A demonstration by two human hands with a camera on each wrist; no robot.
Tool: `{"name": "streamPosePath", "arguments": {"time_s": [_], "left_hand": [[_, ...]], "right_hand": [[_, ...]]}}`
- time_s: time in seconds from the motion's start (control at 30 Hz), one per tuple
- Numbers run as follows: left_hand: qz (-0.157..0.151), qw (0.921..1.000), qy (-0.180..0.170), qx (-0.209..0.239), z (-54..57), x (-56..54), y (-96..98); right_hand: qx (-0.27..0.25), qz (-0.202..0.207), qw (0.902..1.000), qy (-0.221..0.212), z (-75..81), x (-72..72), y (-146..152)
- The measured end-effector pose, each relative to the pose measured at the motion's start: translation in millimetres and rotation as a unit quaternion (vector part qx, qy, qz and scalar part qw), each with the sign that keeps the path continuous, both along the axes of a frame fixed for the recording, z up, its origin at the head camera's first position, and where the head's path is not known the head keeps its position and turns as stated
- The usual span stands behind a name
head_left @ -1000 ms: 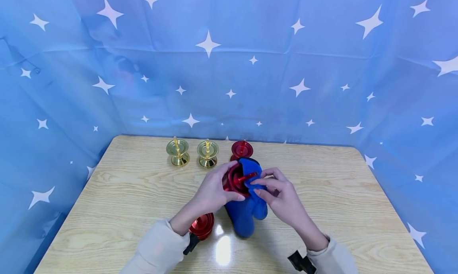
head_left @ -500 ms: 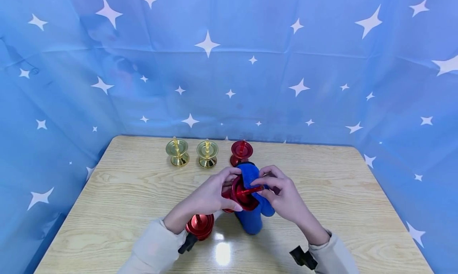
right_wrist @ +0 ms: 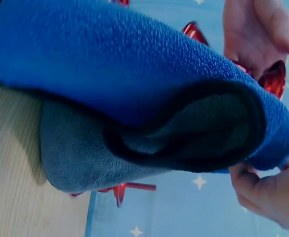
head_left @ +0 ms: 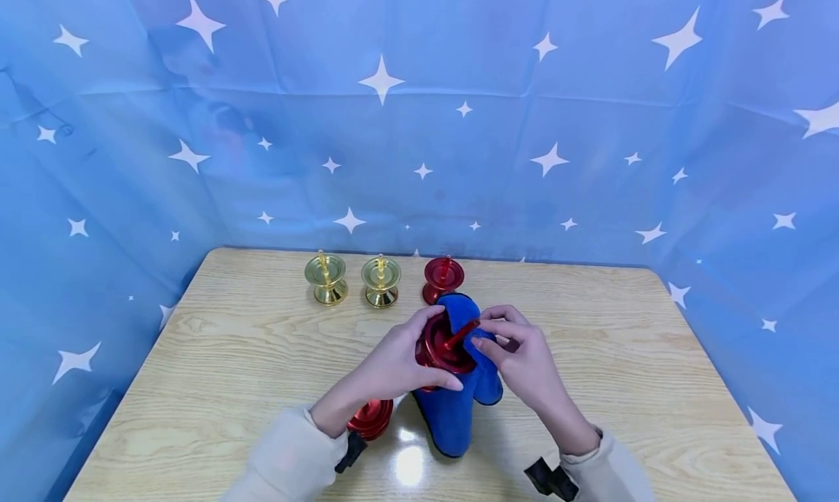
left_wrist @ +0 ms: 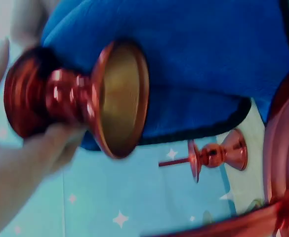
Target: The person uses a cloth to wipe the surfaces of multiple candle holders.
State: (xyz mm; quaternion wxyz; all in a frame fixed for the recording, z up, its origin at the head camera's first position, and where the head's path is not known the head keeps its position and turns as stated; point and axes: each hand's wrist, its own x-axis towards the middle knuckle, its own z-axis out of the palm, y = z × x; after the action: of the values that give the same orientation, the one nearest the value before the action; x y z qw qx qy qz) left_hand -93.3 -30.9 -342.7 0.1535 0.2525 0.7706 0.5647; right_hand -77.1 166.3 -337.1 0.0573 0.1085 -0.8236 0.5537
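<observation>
My left hand grips a red metal candle holder above the middle of the table, its dish and centre spike tilted toward the right hand. In the left wrist view the flared, hollow foot of this candle holder shows, with fingers around its other end. My right hand pinches a blue cloth at the dish, close beside the spike. The cloth drapes under and behind the candle holder; the right wrist view shows its grey underside and dark edging. Some right fingertips are hidden in the folds.
Two gold candle holders and a red one stand in a row along the back of the wooden table. Another red piece lies near the left wrist, partly covered by it. A blue star-patterned curtain hangs behind.
The held candle holder has shifted slightly right and turned, and its spike now slants upward more. The cloth's lower end hangs nearer the front. My right hand has moved slightly right.
</observation>
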Motion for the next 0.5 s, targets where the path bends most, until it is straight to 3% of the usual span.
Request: {"name": "streamPosePath", "arguments": {"time_s": [0.1,0.23,0.5], "left_hand": [[0.05,0.9985,0.019,-0.011,-1.9,2.8,4.1],[0.085,0.9955,0.039,-0.019,-4.1,4.2,6.4],[0.135,0.99,0.021,0.033,-8.4,1.9,9.4]], "right_hand": [[0.004,-0.004,1.0,0.002,-0.9,0.3,-1.4],[0.007,-0.002,1.0,0.003,-2.3,1.0,-3.0],[0.007,-0.007,0.9998,-0.02,-2.1,10.8,-11.1]]}}
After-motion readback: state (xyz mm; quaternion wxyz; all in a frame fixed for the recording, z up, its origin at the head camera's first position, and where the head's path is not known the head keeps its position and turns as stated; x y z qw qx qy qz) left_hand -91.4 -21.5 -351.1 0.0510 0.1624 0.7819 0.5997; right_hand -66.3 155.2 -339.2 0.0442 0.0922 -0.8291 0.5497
